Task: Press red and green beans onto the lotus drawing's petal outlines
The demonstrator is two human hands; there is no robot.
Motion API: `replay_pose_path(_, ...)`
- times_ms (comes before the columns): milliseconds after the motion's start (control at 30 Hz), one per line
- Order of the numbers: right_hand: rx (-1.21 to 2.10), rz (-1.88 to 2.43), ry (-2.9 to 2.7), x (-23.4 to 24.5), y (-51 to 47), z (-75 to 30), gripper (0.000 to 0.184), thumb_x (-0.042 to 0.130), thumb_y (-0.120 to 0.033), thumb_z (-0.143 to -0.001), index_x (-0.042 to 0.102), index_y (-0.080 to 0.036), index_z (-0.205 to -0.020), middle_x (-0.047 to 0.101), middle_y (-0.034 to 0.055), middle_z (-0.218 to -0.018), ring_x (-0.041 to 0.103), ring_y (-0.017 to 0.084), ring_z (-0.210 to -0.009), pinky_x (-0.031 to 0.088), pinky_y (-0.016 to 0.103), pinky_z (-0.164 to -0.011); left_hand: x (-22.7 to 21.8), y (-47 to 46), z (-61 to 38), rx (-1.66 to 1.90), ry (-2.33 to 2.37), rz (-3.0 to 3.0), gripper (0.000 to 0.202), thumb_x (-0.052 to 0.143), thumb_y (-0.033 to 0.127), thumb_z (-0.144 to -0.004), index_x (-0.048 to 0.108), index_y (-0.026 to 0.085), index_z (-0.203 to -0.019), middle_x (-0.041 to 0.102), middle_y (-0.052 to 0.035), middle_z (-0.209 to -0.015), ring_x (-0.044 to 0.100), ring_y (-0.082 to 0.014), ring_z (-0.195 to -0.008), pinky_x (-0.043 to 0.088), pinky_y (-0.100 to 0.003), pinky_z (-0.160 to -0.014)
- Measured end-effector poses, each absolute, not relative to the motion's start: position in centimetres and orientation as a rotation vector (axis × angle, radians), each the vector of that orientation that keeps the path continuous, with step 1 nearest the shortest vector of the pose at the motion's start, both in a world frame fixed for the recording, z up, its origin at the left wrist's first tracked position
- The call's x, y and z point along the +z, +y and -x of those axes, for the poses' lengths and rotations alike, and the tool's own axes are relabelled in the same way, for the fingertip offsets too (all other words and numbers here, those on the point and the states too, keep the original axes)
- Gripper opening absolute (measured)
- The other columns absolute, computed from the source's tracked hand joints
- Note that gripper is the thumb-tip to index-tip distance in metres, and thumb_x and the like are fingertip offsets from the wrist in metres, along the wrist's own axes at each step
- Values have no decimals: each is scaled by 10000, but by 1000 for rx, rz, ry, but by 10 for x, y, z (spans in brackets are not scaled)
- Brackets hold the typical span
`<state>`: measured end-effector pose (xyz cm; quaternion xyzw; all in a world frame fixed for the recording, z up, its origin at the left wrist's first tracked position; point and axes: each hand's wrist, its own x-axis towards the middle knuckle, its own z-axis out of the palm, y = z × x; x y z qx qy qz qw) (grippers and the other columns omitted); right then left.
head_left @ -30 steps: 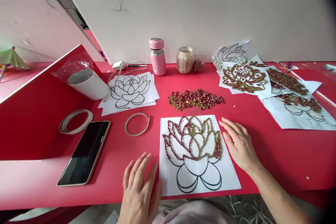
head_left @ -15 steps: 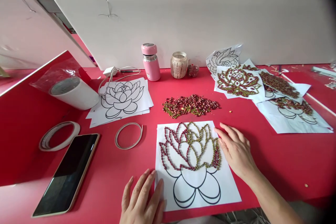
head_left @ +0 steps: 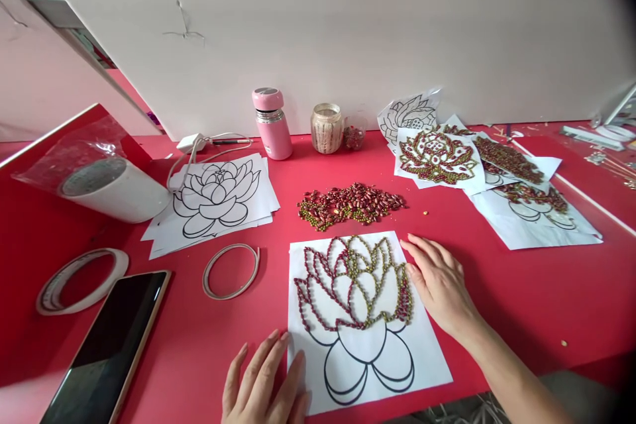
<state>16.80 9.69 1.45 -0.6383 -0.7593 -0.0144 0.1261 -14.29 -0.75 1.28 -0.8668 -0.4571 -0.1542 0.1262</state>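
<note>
The lotus sheet (head_left: 428, 359) lies at the near edge of the tabletop (head_left: 521, 291), its upper petals lined with beans (head_left: 368, 253). The left hand (head_left: 263, 387) lies flat by the sheet's near left corner, fingertips at its edge, grip apart and empty. The right hand (head_left: 440, 285) rests flat on the sheet's right edge, grip apart too, holding nothing. A bean pile (head_left: 350, 203) sits just behind the sheet, and a tape ring (head_left: 231, 270) lies to its left.

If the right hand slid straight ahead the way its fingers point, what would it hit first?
Likely the bean pile, just past the flower sheet corner beside its fingers.
</note>
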Motion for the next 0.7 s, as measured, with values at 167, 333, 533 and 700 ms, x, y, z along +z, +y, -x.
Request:
replay_pose_path(167,-13,1834,-2195,15,98,-168,373,347,-297,-871,446,-247,-1227,471,73,-1284,410,251,-1150,378,443,-890,22,-4,141,-539,-1327,2571,301,555,201,-733,561,186,-1033,509,-143,-1144,483,-261,-1058,289,-465,-938)
replay_pose_path(333,2,1740,-2089,14,98,-171,348,383,-292,-855,481,-253,-1188,493,70,-1250,424,250,-1139,365,443,-920,41,20,137,-779,-1453,2567,340,509,128,-753,520,173,-1090,485,-141,-1175,459,-270,-1091,305,-497,-931)
replay_pose_path(533,133,1543,-1800,26,106,-169,282,404,-244,-856,509,-215,-1116,517,84,-1178,434,209,-1136,372,378,-951,63,80,111,-1254,-1733,2417,300,477,135,-812,501,177,-1108,521,-100,-1100,510,-205,-1014,441,-380,-843)
replay_pose_path(700,287,1455,-1730,39,145,-154,317,418,-263,-849,457,-188,-1155,587,92,-1025,551,188,-970,444,334,-841,51,114,99,-1332,-1898,2363,244,439,189,-853,523,174,-1081,534,-76,-1056,526,-176,-968,466,-335,-810)
